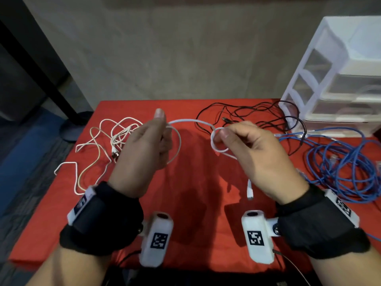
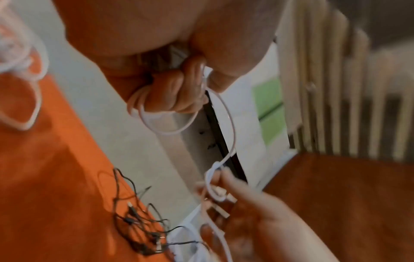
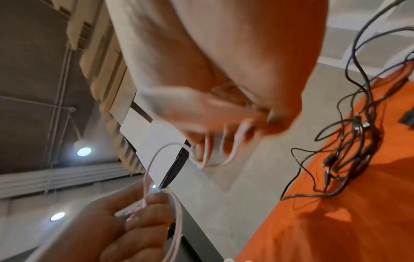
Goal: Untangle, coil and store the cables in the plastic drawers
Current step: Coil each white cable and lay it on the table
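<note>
Item: white cable [image 1: 191, 121], thin, light and limp, hanging above the red tabletop [image 1: 185, 203], well left of the plastic drawers [image 1: 338, 83]. Left hand [image 1: 144, 145] is closing its grip round gathered loops; right hand [image 1: 253, 149] is pinching a small loop, the plug end [image 1: 249, 189] dangling below. Judged soft, springy and kink-prone; best taken near the connector. Black cable [image 1: 257, 114] and blue cable [image 1: 340, 168] are lying nearer the drawers, untouched.
</note>
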